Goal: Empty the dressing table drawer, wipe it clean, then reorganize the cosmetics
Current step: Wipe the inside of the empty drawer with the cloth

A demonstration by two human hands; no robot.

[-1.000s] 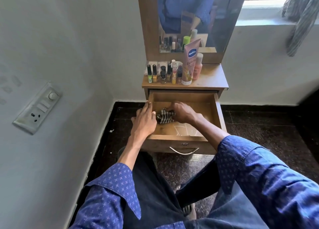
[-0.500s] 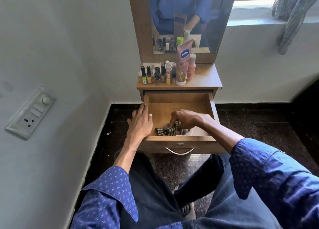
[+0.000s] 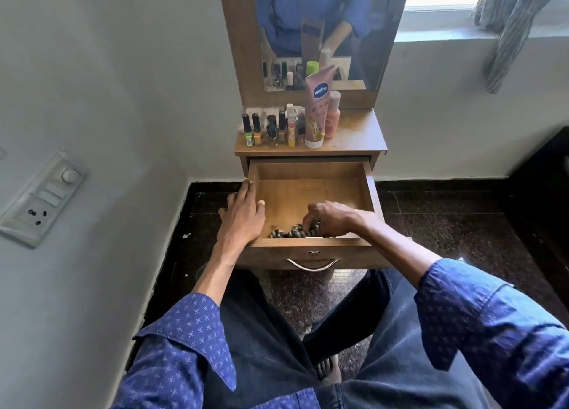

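The drawer (image 3: 311,189) is pulled fully out and holds only the cloth (image 3: 294,231), bunched at its front edge. Your right hand (image 3: 331,219) grips the cloth with curled fingers, pressing it to the drawer floor. Your left hand (image 3: 243,213) lies flat, fingers straight, over the drawer's left wall, steadying it. The step in hand is wiping. The cosmetics (image 3: 277,128) stand on the tabletop (image 3: 360,134) below the mirror (image 3: 323,29), well apart from the drawer. Next, sweep the cloth across the back and corners; only then return the cosmetics.
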